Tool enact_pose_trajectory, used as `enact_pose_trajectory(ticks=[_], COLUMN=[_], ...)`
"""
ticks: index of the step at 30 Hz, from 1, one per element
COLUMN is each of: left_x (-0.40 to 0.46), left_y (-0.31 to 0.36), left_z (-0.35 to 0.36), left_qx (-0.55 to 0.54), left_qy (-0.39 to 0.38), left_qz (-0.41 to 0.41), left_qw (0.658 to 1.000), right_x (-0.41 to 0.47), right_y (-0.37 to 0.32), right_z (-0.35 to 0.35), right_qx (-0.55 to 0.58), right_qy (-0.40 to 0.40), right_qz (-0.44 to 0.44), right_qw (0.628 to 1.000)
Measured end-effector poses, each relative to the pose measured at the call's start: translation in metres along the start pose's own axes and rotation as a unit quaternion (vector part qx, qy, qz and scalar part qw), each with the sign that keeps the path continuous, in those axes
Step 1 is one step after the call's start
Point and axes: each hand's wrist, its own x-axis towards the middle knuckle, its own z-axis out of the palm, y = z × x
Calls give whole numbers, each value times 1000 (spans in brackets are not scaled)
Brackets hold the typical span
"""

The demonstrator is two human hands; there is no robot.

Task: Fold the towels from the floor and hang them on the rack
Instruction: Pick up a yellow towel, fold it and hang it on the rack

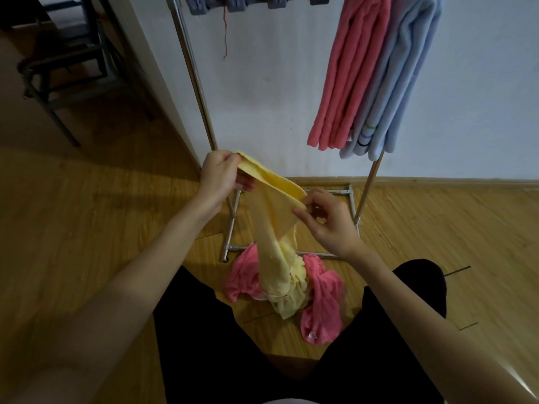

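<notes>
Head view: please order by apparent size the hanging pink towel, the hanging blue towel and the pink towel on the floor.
1-2. Hanging pink towel and hanging blue towel: look alike, unranked.
3. Pink towel on the floor, partly covered, smallest.

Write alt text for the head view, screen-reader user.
Both hands lift a yellow towel by its top edge, left hand gripping one corner, right hand pinching the other, its lower end trailing onto a pink towel heaped on the wooden floor. Behind stands a metal rack with a folded pink towel and blue towel hanging.
</notes>
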Motion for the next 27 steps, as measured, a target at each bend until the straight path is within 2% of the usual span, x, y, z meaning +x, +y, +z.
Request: enact_pose_trajectory(ticks=[3, 5, 7, 12, 20, 23, 27], left_x=[6, 8, 10, 16, 3, -5, -9], left_y=[-21, -34, -38, -12, 51, 63, 69], left_z=[-10, -16, -20, -23, -22, -16, -16], left_qx=[174, 310, 372, 363, 276, 300, 348], left_qy=[-6, -5, -13, -55, -197, -241, -322], left_qz=[8, 34, 44, 100, 176, 206, 228], left_qw=[985, 950, 927, 925, 924, 900, 850], right_x=[8, 14, 18, 28, 60, 69, 72], right_y=[2, 3, 3, -2, -18, -22, -22], right_z=[-17, -25, -29, -36, -65, -66, -63], right_qx=[-26, -40, -47, -48, -15, 10, -11], right_qy=[18, 15, 8, 49, 147, 170, 158], right_qz=[-8, -15, -20, -21, -9, -1, 8], right_qw=[999, 999, 999, 997, 989, 985, 987])
